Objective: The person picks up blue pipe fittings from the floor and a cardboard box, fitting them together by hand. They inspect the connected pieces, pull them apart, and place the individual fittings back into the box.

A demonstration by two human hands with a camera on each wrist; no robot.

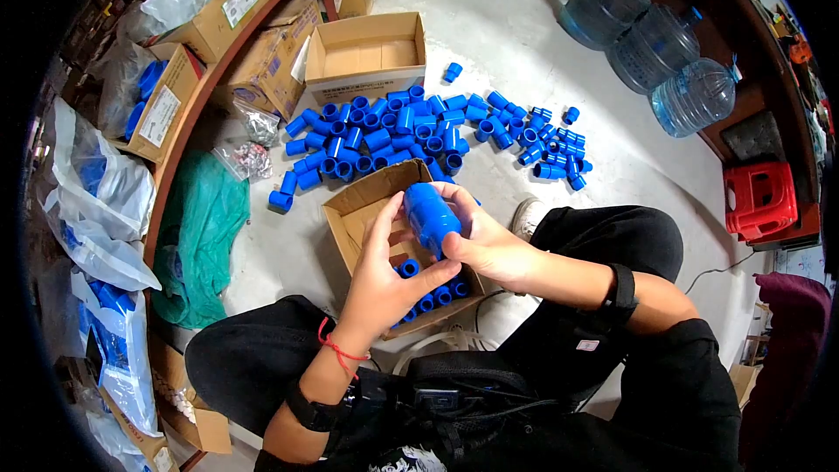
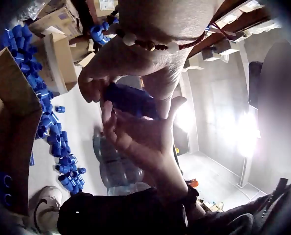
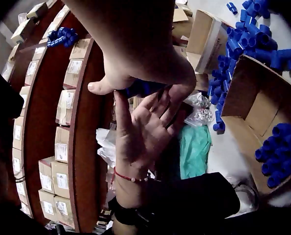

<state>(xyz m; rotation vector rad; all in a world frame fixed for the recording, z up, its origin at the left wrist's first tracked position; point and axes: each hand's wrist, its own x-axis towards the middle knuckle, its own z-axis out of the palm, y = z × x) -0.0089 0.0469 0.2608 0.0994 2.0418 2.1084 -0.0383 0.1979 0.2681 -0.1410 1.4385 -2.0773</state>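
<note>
Blue plastic pipe fitting (image 1: 430,217), a short thick cylinder, sits upright and slightly tilted between both hands, just above the open brown cardboard box (image 1: 348,211) on the floor between the person's legs. From my remote seat I judge it is held this close to the body so that both palms can steady it and the head camera looks straight down on it. The box is within easy reach and has small blue fittings (image 1: 430,297) stood on end in rows.

The right hand (image 1: 489,249) cups the fitting from behind, its fingers (image 1: 465,208) curled round the far side and clamped on it. The left hand (image 1: 376,284) meets it from the other side. The right wrist view shows that palm open and its fingers (image 3: 155,105) nearly straight and spread, with their tips pressing on the blue wall, not wrapping it.

Beyond the box a loose heap of blue plastic couplings (image 1: 411,127) lies on the grey floor. A second brown carton (image 1: 367,57) sits behind that heap.
</note>
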